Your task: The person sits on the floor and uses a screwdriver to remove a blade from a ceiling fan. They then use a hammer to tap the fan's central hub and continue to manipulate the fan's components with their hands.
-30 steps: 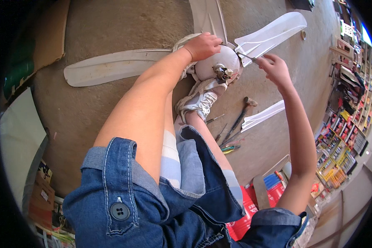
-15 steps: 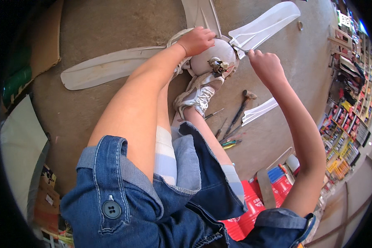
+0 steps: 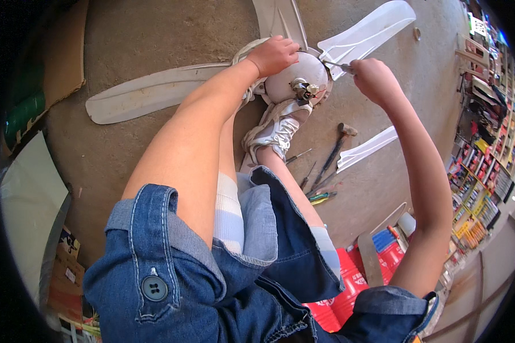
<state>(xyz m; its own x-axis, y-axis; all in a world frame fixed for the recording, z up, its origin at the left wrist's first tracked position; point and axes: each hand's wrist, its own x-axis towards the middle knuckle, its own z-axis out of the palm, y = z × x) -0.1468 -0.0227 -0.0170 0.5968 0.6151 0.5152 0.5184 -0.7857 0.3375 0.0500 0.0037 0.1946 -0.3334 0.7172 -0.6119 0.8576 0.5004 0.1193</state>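
Note:
A white ceiling fan motor (image 3: 286, 80) lies with blades (image 3: 143, 94) fanned out around it and exposed wiring (image 3: 303, 88) at its middle. My left hand (image 3: 272, 56) curls its fingers over the motor's upper rim. Beside the right blade (image 3: 366, 28), my right hand (image 3: 375, 80) grips a slim metal tool (image 3: 340, 67), whose tip reaches the blade's bracket at the hub. My white sneaker (image 3: 277, 130) rests against the motor's lower side.
A hammer (image 3: 343, 134), pliers (image 3: 320, 198), thin tools and a loose white blade (image 3: 365, 147) lie on the concrete floor (image 3: 109, 63). Cardboard (image 3: 66, 48) is at left, red containers (image 3: 388, 256) at lower right, packed shelves (image 3: 486, 171) along the right.
Over the last second my right hand has shifted slightly around the blade bracket with the tool, most recently up and rightward. My left hand stays on the motor. The view has drifted slightly.

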